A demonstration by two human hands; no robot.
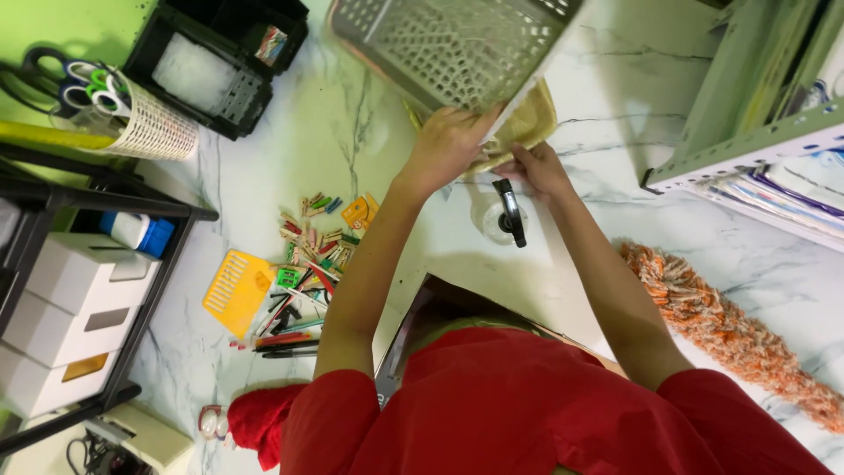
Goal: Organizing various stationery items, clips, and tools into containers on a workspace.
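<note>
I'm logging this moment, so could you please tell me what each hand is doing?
Left hand: shut on the grey basket.
Right hand: shut on the yellow cloth.

hands (492, 158) on grey basket (453, 48), yellow cloth (527, 123)

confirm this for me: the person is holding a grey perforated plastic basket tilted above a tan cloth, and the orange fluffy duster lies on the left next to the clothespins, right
Not quite. The head view shows the orange fluffy duster lying on the right side of the marble surface, far from the pile of small clothespins. The rest holds: the left hand grips the grey perforated plastic basket tilted above the tan cloth.
</note>
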